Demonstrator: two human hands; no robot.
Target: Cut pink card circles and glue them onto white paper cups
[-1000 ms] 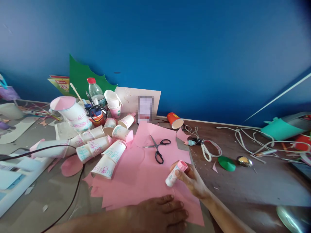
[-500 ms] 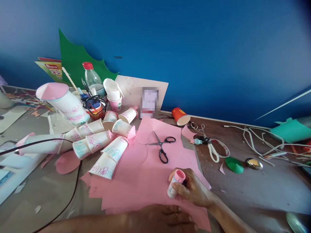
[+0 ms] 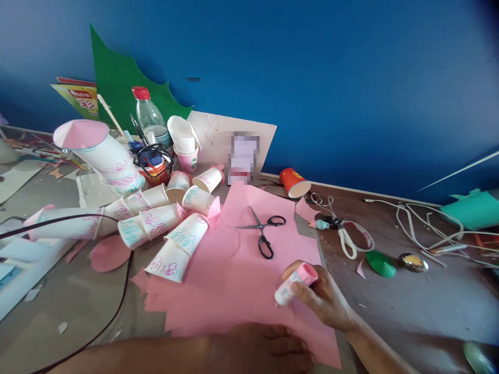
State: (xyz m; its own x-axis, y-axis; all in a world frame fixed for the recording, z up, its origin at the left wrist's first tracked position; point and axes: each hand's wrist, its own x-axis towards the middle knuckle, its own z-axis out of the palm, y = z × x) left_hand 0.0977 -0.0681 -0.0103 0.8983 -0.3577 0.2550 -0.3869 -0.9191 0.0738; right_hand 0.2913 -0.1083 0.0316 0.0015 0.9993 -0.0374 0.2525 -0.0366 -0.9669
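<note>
My right hand (image 3: 323, 293) is closed round a glue stick (image 3: 290, 291), white with a pink end, tilted over the pink paper (image 3: 222, 291). Its white lower end is close to the sheet; whether it touches I cannot tell. At the bottom edge my left hand (image 3: 268, 345) lies flat on the paper, fingers stretched towards the right. Beyond the hands, open scissors (image 3: 263, 228) with black handles rest on the pink sheets. Decorated paper cups (image 3: 179, 246) lie stacked in rows along the paper's left side.
A pink-topped cup tower (image 3: 111, 158) stands at the left, near a red-capped bottle (image 3: 150, 117). A dark cable (image 3: 127, 283) loops across the left side. On the right are a red cup (image 3: 294, 183), white cords (image 3: 413, 228) and a green paper cone (image 3: 381, 264).
My right hand has shifted slightly right and tipped the glue stick from nearly upright to a stronger slant. My left hand stays in about the same place. The camera view has shifted a little.
</note>
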